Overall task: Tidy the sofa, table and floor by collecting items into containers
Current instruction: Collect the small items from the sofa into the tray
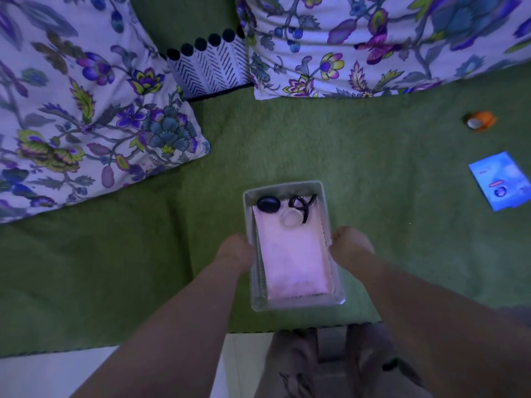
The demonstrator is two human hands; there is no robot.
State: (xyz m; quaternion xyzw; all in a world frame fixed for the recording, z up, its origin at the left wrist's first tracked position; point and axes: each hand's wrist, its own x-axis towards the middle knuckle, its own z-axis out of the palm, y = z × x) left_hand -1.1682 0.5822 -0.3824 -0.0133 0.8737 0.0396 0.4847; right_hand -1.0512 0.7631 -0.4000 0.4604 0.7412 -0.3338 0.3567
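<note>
Clear tray [333, 304] on the near edge of the green sofa [287, 139], gripped at its long sides by the left hand [234, 249] and right hand [352, 242]; fingers pressed against its walls. It holds a pink cloth [290, 259], a dark oval [268, 203] and a black loop [301, 205]. Judged step: positioning the tray. Next: collect the orange object [481, 122] and blue card [500, 182], far right.

Clear plastic container [330, 248] looking smooth, slightly glossy. Pink cloth [293, 265] inside appearing soft, matt. Black oval piece [268, 203] showing a glossy sheen. Green sofa cover [359, 145] looking like matt, napped fabric. Floral cushions [86, 110] reading as printed woven cloth.
</note>
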